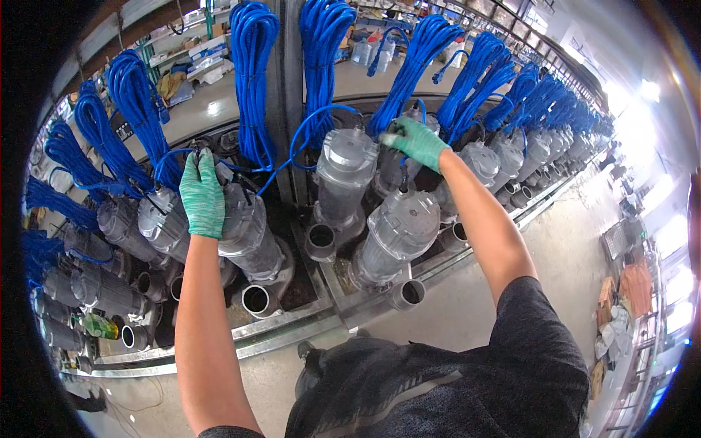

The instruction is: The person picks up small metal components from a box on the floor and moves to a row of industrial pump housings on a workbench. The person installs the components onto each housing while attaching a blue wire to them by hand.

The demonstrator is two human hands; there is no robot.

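Note:
My left hand (202, 193), in a green knit glove, reaches up beside the top of a grey cylindrical submersible pump (252, 230). Its fingers are pressed together round something small and dark at the tips, near a blue cable; what it is stays hidden. My right hand (416, 142), gloved alike, hovers by the upper end of another grey pump (345, 160). Its fingertips are bent and blurred, so their grip is unclear. Between the hands a loose blue cable (296, 142) loops down. A further pump (404, 226) stands nearer me, below my right hand.
Bundled blue cables (254, 80) hang in a row above the pumps, beside a metal post (290, 87). More pumps (537, 150) run off to the right, others (109, 288) to the left. A metal rail (277, 343) edges the rack. A green bottle (100, 326) lies at lower left.

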